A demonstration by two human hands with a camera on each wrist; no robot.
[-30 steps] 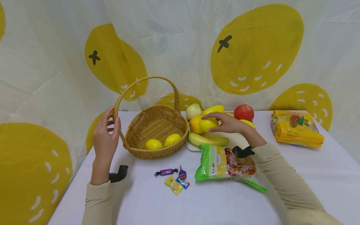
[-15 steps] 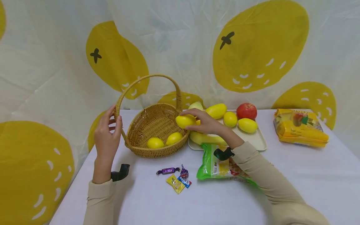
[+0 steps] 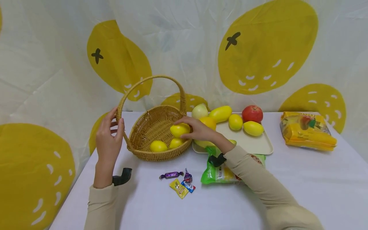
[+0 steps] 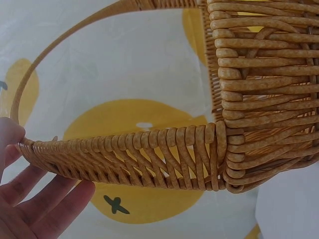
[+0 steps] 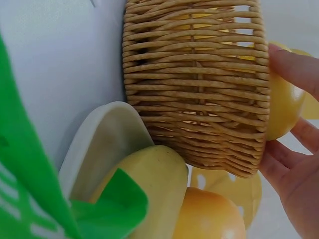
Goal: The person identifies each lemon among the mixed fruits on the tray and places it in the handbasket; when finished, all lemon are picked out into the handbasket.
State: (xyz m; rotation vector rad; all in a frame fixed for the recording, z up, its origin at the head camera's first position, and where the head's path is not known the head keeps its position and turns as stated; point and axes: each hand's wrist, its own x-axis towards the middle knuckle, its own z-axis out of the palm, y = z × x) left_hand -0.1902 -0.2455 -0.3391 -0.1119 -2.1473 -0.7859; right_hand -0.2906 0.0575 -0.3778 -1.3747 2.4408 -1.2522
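My left hand (image 3: 109,140) holds the left side of the wicker basket's tall handle (image 3: 120,110). In the left wrist view, the thumb lies on one side of the handle and the fingers (image 4: 55,199) on the other. The basket (image 3: 156,156) stands upright on the table, with two lemons (image 3: 158,146) lying inside near its front wall. Over the basket's right part, my right hand (image 3: 201,129) grips another lemon (image 3: 180,130) between thumb and fingers. The right wrist view shows this lemon (image 5: 284,107) right at the rim, partly hidden by the wicker wall.
Right of the basket, a cream tray (image 3: 265,147) carries a red fruit (image 3: 252,114), several yellow fruits, a pale round fruit (image 3: 199,111) and a banana (image 5: 149,189). A green-edged bag (image 3: 211,171) lies before it. Wrapped candies (image 3: 179,188) lie in front; a yellow bag (image 3: 307,131) lies far right.
My right hand has carried the lemon left from the tray to over the basket and lowered it. The left hand keeps its hold on the handle.
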